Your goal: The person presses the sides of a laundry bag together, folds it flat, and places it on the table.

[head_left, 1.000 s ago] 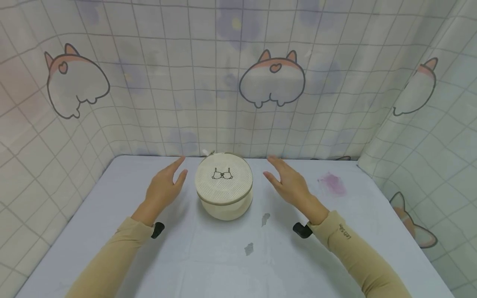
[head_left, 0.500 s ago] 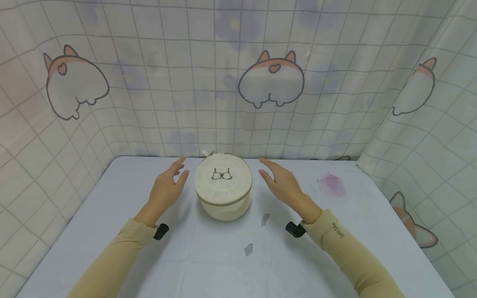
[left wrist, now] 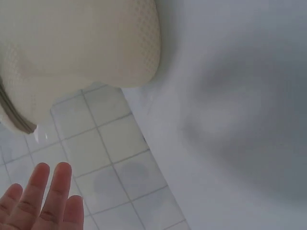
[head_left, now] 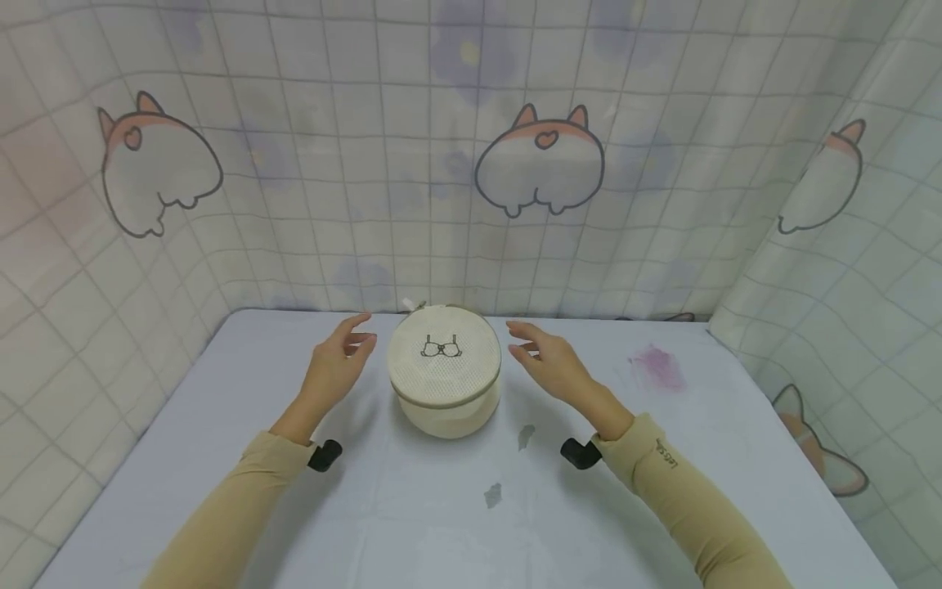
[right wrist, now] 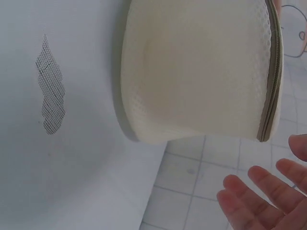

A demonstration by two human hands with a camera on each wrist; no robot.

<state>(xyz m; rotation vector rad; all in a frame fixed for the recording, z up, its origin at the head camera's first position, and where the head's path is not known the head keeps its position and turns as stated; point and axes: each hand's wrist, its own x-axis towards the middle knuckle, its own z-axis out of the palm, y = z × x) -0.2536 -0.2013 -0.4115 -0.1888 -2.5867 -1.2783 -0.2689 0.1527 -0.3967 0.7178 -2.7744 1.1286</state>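
A round cream mesh laundry bag [head_left: 445, 360] with a bra drawing on its flat top stands upright on the white table. A brown zipper [right wrist: 272, 72] runs round its upper rim, seen closely in the right wrist view. My left hand [head_left: 331, 372] hovers just left of the bag, apart from it, fingers loosely bent. Opposite it, my right hand [head_left: 559, 368] hovers to the bag's right, also apart, with relaxed fingers. Neither hand holds anything. In the left wrist view the bag's side [left wrist: 86, 38] fills the upper left, above the fingertips [left wrist: 61, 172].
The white table [head_left: 412, 523] bears two grey patches [head_left: 493, 495] and a pink stain [head_left: 658, 366]. A tile-patterned curtain [head_left: 412, 237] with corgi drawings hangs behind the table and along both sides. A black wrist camera [head_left: 581, 454] sits under each wrist.
My right hand has moved left, closer to the bag, and my left hand has shifted slightly right. The fingers of both hands have bent a little. The bag stays in place.
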